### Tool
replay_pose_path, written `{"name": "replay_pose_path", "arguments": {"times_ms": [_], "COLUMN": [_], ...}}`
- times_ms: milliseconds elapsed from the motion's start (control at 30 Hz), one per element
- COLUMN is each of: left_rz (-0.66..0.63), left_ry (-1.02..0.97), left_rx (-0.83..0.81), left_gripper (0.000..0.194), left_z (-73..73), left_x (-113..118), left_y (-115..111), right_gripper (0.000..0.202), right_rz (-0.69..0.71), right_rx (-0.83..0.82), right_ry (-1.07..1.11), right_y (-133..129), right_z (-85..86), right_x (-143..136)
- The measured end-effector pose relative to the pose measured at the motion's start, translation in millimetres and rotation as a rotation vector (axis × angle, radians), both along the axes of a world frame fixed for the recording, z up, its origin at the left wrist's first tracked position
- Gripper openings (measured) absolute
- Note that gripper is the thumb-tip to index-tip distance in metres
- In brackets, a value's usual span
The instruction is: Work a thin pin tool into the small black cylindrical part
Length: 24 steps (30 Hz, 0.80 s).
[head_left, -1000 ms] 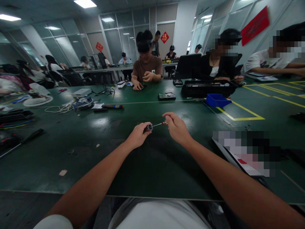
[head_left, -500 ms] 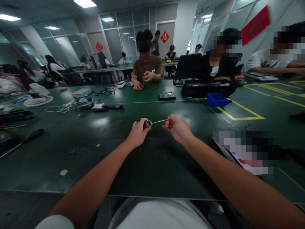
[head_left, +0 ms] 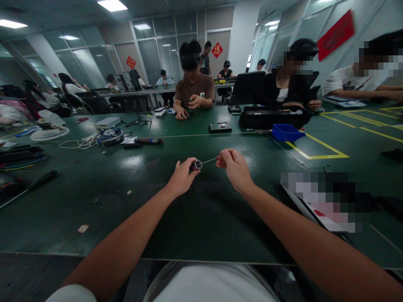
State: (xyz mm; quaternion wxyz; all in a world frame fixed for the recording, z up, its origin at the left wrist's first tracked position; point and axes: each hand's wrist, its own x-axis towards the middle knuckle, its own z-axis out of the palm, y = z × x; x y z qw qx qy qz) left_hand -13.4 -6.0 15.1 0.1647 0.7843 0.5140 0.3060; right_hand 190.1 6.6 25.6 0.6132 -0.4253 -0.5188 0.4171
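Observation:
Above the dark green table (head_left: 201, 222), my left hand (head_left: 181, 178) is closed around a small dark round part (head_left: 197, 165) with a pale ring at its open end, which faces right. My right hand (head_left: 234, 165) is closed on the handle of a screwdriver (head_left: 208, 160). Its thin metal shaft points left, and the tip reaches the ringed end of the part. Whether the tip touches a screw inside is too small to tell. My right fingers cover most of the handle.
Ahead lie a hard drive (head_left: 220, 127), a blue bin (head_left: 287, 132) and a long black housing (head_left: 273, 117). Tools (head_left: 147, 141) and cables (head_left: 78, 144) are at left, with a long screwdriver (head_left: 44, 180). A blurred-out flat item (head_left: 317, 205) lies at right. A person (head_left: 195, 88) sits opposite.
My right hand has turned about the screwdriver, its back now more to the camera, and the handle is more covered. My left hand keeps the round part in nearly the same place.

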Motion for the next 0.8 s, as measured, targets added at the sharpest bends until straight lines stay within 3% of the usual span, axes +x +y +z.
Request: {"name": "replay_pose_path", "arguments": {"times_ms": [167, 333, 500, 667, 800], "left_rz": [0.007, -0.009, -0.026, -0.004, 0.004], "left_ry": [0.006, 0.020, 0.011, -0.025, -0.054], "left_rx": [-0.006, -0.009, -0.021, 0.007, 0.031], "left_gripper": [0.033, 0.038, 0.038, 0.036, 0.036], "left_z": [0.8, -0.1, -3.5, 0.9, 6.1], "left_x": [-1, -1, -4, -3, -2], "left_y": [2, 2, 3, 2, 0], "right_gripper": [0.031, 0.025, 0.030, 0.020, 0.021], "right_rz": [-0.010, 0.040, -0.013, 0.004, 0.127], "right_rx": [0.048, 0.050, 0.045, -0.028, -0.282], "right_ry": [-0.182, -0.103, -0.169, 0.053, 0.317], "right_y": [-6, -6, -2, 3, 7], "right_z": [9.3, 8.3, 2.9, -1.3, -5.3], "right_x": [5, 4, 4, 1, 1]}}
